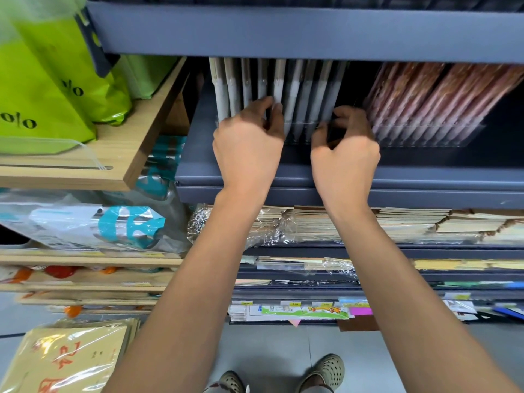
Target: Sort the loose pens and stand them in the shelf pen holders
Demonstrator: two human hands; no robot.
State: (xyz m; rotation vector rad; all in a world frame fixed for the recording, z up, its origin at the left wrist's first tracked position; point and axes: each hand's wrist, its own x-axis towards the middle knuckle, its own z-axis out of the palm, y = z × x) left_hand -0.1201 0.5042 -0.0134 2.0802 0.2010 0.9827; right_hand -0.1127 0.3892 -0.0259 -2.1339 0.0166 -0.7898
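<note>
Several grey packaged pens (297,89) stand in rows inside a clear holder (300,131) on the dark grey shelf (425,177). My left hand (248,143) pinches one grey pen pack (278,83) near its lower end. My right hand (344,148) has its fingers curled at the holder's right end, around something dark that I cannot make out. A second clear holder (425,134) to the right is full of reddish-brown pens (425,89).
A shelf edge (312,32) overhangs the pens closely. Green bags (42,89) sit on a wooden shelf (122,154) at left. Stacked notebooks (411,222) and papers fill the lower shelves. Wrapped brown envelopes (71,358) lie bottom left. My feet stand on grey floor.
</note>
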